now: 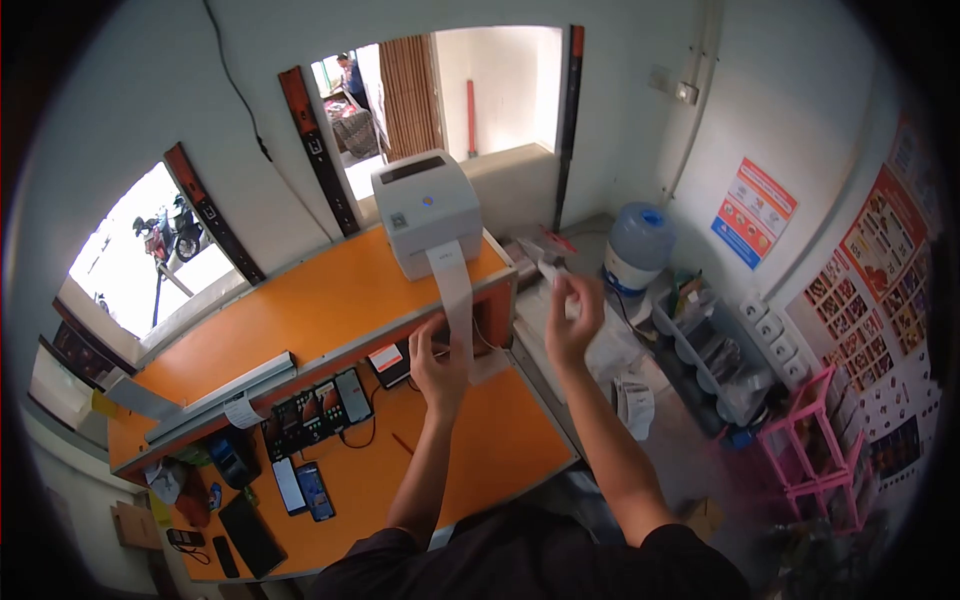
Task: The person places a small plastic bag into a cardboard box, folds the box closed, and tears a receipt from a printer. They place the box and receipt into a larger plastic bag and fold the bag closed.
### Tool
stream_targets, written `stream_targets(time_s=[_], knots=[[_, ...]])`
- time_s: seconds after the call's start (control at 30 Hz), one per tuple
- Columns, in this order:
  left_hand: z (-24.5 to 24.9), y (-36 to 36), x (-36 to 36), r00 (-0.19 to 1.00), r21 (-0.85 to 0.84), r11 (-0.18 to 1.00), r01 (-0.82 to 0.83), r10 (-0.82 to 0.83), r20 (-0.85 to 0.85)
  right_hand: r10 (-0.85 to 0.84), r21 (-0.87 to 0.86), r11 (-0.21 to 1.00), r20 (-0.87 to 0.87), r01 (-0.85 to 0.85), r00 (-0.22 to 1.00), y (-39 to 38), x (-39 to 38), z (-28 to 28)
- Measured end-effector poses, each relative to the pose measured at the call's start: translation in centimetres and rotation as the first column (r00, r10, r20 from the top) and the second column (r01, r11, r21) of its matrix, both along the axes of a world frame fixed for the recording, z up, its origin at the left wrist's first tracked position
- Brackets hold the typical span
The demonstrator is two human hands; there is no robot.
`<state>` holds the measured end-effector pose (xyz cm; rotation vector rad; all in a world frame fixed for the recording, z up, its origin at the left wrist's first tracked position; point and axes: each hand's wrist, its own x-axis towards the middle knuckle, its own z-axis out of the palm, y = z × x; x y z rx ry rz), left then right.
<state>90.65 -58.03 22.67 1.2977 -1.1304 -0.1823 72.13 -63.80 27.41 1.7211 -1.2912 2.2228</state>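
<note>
A white label printer (428,210) stands on the orange upper counter, with a long white paper strip (455,300) hanging from its front slot over the counter's edge. My left hand (437,365) is closed at the lower part of this strip, its fingers bent at the strip's left side and partly hidden. To the right of the strip, my right hand (577,315) is raised with its fingers pinched. A small white piece of paper (549,272) shows at its fingertips. The two hands are apart.
Several phones, including a blue one (314,490), lie on the orange desk (500,430). A payment terminal (233,458) stands under the shelf. On the right are a water jug (640,250), a grey bin (725,360) and a pink rack (815,440). Crumpled paper (634,402) lies nearby.
</note>
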Motion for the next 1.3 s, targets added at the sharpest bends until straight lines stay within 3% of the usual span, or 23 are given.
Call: stream_targets(time_s=[0.03, 0.07, 0.1, 0.13, 0.23, 0.33, 0.43, 0.5, 0.57, 0.63, 0.67, 0.73, 0.83, 0.87, 0.93, 1.03, 1.23, 1.3], knots=[[-2.1, 1.2, -0.2, 0.993, 0.056, 0.992, 0.114, -0.116, 0.025, -0.059, -0.060, 0.997, -0.142, 0.051, 0.988, 2.7, -1.5, -1.0], [-2.7, 2.8, -1.1, 0.911, 0.169, 0.910, 0.379, -0.335, -0.243, -0.124, -0.125, 0.988, -0.276, 0.093, 0.953, 5.5, -2.7, -2.5], [-2.7, 4.3, -2.4, 0.722, 0.202, 0.751, 0.628, -0.465, -0.512, -0.121, -0.098, 0.991, -0.357, 0.092, 0.926, 8.6, -4.1, -4.3], [-2.6, 5.8, -3.7, 0.457, 0.157, 0.540, 0.827, -0.484, -0.746, -0.113, -0.064, 0.993, -0.433, 0.094, 0.894, 11.7, -5.0, -6.1], [-2.4, 9.2, -9.0, 0.281, 0.123, 0.333, 0.935, -0.484, -0.829, -0.116, 0.026, 0.989, -0.481, 0.146, 0.869, 19.2, -7.8, -10.7], [-4.8, 11.5, -14.6, 0.317, 0.291, 0.151, 0.945, -0.648, -0.693, -0.199, 0.177, 0.926, -0.519, 0.332, 0.831, 25.5, -11.1, -12.7], [-8.6, 13.6, -19.8, 0.192, 0.344, -0.060, 0.937, -0.734, -0.651, -0.228, 0.382, 0.846, -0.373, 0.372, 0.900, 31.9, -14.1, -12.1], [-8.6, 15.2, -22.6, 0.188, 0.439, -0.094, 0.893, -0.810, -0.556, -0.377, 0.484, 0.783, -0.130, 0.390, 0.917, 35.1, -15.2, -12.0], [-9.1, 17.0, -25.7, 0.020, 0.458, -0.243, 0.855, -0.868, -0.496, -0.568, 0.659, 0.687, 0.224, 0.306, 0.792, 38.2, -16.0, -12.7], [-9.6, 19.3, -29.1, -0.120, 0.472, -0.335, 0.816, -0.896, -0.428, -0.576, 0.643, 0.742, 0.467, 0.189, 0.671, 40.9, -18.1, -16.1], [-10.3, 20.3, -30.8, -0.170, 0.495, -0.353, 0.794, -0.911, -0.377, -0.559, 0.615, 0.777, 0.578, 0.133, 0.595, 42.0, -19.2, -17.7], [-12.6, 22.0, -34.4, -0.257, 0.548, -0.372, 0.749, -0.926, -0.277, -0.675, 0.703, 0.675, 0.466, 0.223, 0.572, 44.9, -21.9, -19.5], [-15.2, 24.8, -38.8, -0.295, 0.591, -0.222, 0.775, -0.955, 0.028, -0.805, 0.774, 0.522, 0.309, 0.357, 0.507, 47.7, -25.3, -22.2], [-16.0, 25.4, -40.1, -0.260, 0.593, -0.160, 0.790, -0.962, 0.087, -0.837, 0.786, 0.473, 0.261, 0.397, 0.481, 48.1, -26.4, -23.4], [-17.5, 26.5, -42.1, -0.181, 0.583, -0.029, 0.812, -0.962, 0.205, -0.856, 0.791, 0.486, 0.346, 0.371, 0.384, 48.3, -28.5, -27.7], [-19.8, 26.9, -44.4, -0.051, 0.432, 0.105, 0.896, -0.941, 0.336, -0.861, 0.793, 0.494, 0.391, 0.358, 0.324, 47.5, -31.1, -29.7], [-21.6, 26.1, -45.6, -0.149, 0.300, -0.018, 0.954, -0.896, 0.419, -0.862, 0.825, 0.475, 0.366, 0.305, 0.352, 47.2, -32.4, -30.6], [-21.3, 26.0, -45.6, -0.190, 0.330, -0.043, 0.943, -0.883, 0.428, -0.864, 0.828, 0.466, 0.350, 0.312, 0.362, 47.1, -32.7, -30.8]])
